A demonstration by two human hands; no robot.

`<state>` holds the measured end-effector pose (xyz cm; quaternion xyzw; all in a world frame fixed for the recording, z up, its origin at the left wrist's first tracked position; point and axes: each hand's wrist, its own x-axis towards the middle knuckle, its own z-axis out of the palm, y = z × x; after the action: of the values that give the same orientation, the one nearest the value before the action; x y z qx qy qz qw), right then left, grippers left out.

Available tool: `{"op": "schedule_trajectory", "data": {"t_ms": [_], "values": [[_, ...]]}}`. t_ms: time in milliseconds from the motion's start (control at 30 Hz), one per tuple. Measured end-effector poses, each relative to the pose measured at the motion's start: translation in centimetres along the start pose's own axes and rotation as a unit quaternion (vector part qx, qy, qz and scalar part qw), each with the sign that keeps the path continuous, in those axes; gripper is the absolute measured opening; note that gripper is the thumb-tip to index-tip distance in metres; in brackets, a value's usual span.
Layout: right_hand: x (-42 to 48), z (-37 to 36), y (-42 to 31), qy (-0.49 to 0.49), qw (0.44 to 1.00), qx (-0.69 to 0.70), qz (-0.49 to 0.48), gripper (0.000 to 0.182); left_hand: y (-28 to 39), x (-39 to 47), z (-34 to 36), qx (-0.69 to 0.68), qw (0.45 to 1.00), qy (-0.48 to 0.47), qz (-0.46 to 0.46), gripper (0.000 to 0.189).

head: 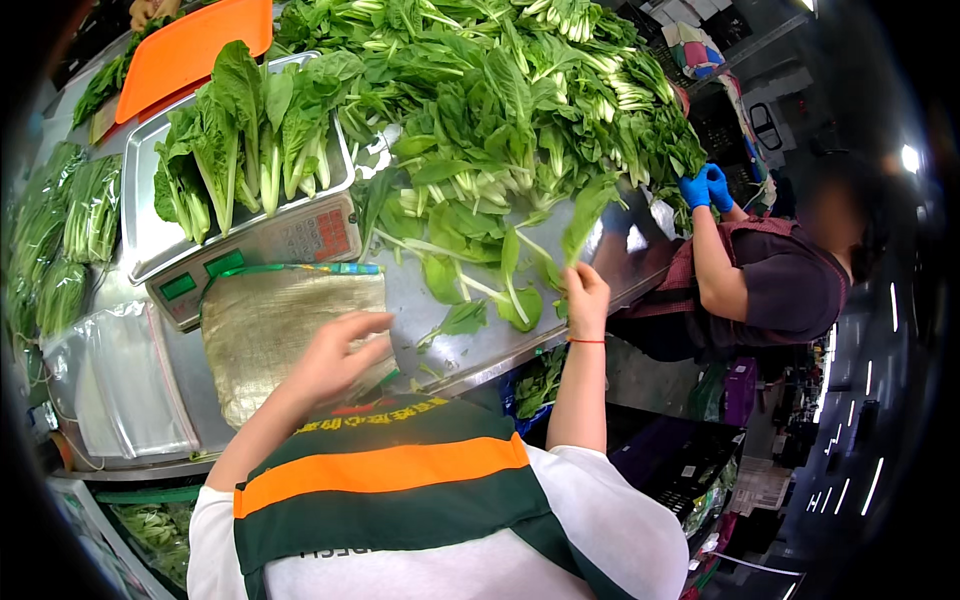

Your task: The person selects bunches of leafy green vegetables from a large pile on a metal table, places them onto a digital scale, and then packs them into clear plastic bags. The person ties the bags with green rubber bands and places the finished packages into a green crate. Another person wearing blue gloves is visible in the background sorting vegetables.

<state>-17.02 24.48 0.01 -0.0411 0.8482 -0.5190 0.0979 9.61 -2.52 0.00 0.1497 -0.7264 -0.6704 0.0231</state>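
My right hand (586,300) pinches the lower end of a green leafy vegetable stalk (591,214) at the right side of the metal table. My left hand (349,356), fingers apart and empty, hovers above the edge of a worn woven cloth (292,330). Between my hands, loose leaves (457,319) and pale stems lie on the steel. Beyond them spreads a large heap of leafy greens (495,112). At the left, several upright bunches of greens (225,146) rest in the metal tray (139,262) of a digital scale (300,240).
Bagged greens (90,217) and clear plastic bags (131,382) lie at the left. An orange tray (195,52) stands behind the scale. A co-worker's blue-gloved hands (705,186) touch the heap at the right. Beneath the table edge (495,367) is a container with greens (541,386).
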Motion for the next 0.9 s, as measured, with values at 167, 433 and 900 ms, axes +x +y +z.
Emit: {"op": "schedule_trajectory", "data": {"t_ms": [167, 433, 900], "values": [[-5.1, 9.2, -8.8, -0.456, 0.829, -0.090, -0.311, 0.019, -1.7, 2.6, 3.7, -0.308, 0.948, 0.028, -0.080, 0.045], [11.0, 10.9, -2.2, 0.125, 0.933, -0.205, -0.269, 0.020, -1.5, 0.2, 0.8, -0.401, 0.903, 0.086, -0.125, 0.017], [11.7, 11.1, -5.0, 0.024, 0.967, 0.008, -0.254, 0.021, -0.3, 0.1, 1.5, -0.336, 0.923, 0.118, -0.144, 0.018]]}}
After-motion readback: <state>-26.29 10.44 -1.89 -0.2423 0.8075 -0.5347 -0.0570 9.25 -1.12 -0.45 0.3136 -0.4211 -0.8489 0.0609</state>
